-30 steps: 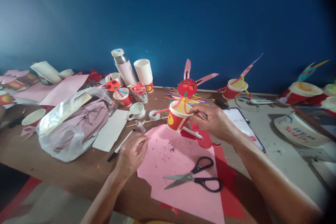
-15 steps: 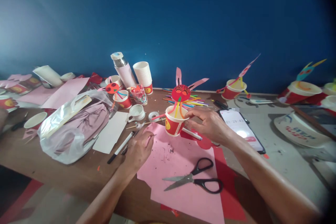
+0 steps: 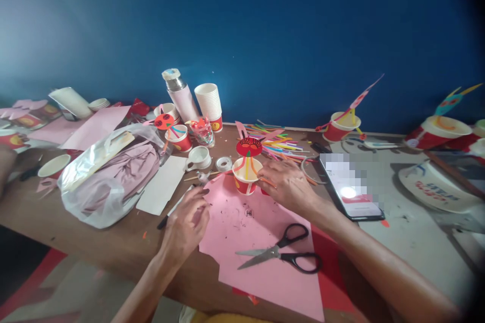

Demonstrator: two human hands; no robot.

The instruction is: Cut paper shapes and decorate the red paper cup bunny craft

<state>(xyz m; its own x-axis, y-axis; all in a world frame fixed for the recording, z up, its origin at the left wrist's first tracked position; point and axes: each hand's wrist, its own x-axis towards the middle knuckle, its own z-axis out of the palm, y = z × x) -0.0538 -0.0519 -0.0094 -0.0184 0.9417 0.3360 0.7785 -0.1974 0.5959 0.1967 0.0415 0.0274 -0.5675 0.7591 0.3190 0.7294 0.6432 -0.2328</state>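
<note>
A red-and-white paper cup [image 3: 245, 185] stands at the far end of a pink paper sheet [image 3: 242, 242]. From it rises a red paper head [image 3: 249, 147] with pink ears, drawn lashes and a green nose, on coloured strips. Beside the cup's right rim, my right hand [image 3: 290, 184] is closed, fingertips on an orange strip [image 3: 268, 182] that sticks out from the cup. My left hand [image 3: 188, 219] rests at the sheet's left edge, fingers loosely bent and apart, holding nothing. It partly covers a black-and-white marker [image 3: 176, 205]. Black-handled scissors [image 3: 280, 251] lie open on the sheet.
A plastic bag [image 3: 109, 181] with cloth lies left. Behind are a flask [image 3: 182, 93], stacked cups [image 3: 208, 103], coloured sticks [image 3: 284, 146] and tape [image 3: 224, 163]. A phone [image 3: 350, 189] and more cup figures [image 3: 343, 126] stand right. Another person's arm [image 3: 5, 164] shows at far left.
The cup has shifted slightly left and its paper head sits lower. My right hand has moved from the cup's rim to the orange strip. My left hand has drawn back slightly, fingers raised.
</note>
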